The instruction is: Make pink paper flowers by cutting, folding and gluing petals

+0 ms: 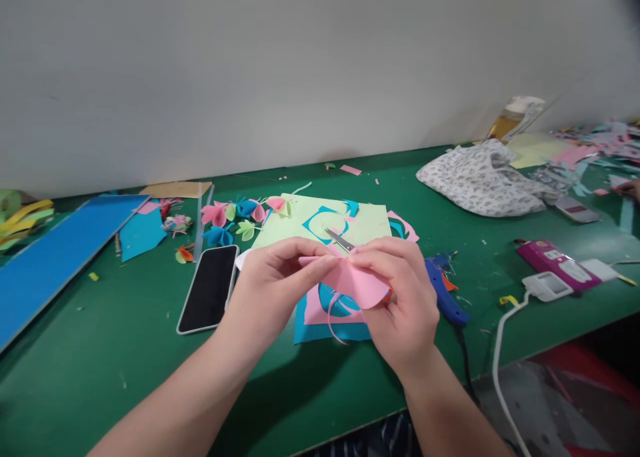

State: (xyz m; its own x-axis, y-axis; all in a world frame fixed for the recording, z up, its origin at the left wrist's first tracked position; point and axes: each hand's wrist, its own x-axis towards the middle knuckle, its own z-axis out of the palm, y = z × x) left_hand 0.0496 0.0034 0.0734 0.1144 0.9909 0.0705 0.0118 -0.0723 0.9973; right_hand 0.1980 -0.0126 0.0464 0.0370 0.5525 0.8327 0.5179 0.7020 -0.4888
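Both forearms come in from the near edge of the green worktop (100, 350), and the two hands meet over its middle; the left hand (273, 287) pinches the left corner of a pink paper piece (357, 283) between thumb and fingertips, while the right hand (400, 297) is closed on its right side, fingers curled over the top edge; the piece is a rounded, cut-out shape held just above the worktop, folded or creased along its upper edge

A scissors blade (341, 241) pokes out just beyond the fingers; whether the right hand also carries the scissors I cannot tell

Directly under the hands lie a pink sheet (313, 307) on a blue sheet (320, 330), both with curved cut-outs, and a thin pink offcut curls off them; just beyond is a light green sheet (370, 220) with blue trimmings on it

Judging by this, cutting for this piece looks done and shaping is under way; it does not yet match the finished paper flowers (235, 217) in pink, blue and green lined up far left of the green sheet, so several are made and this one is part-way

A phone (209, 288) lies face up to the left, a blue glue gun (445, 293) just right of the hands, a patterned cloth (480, 177) far right
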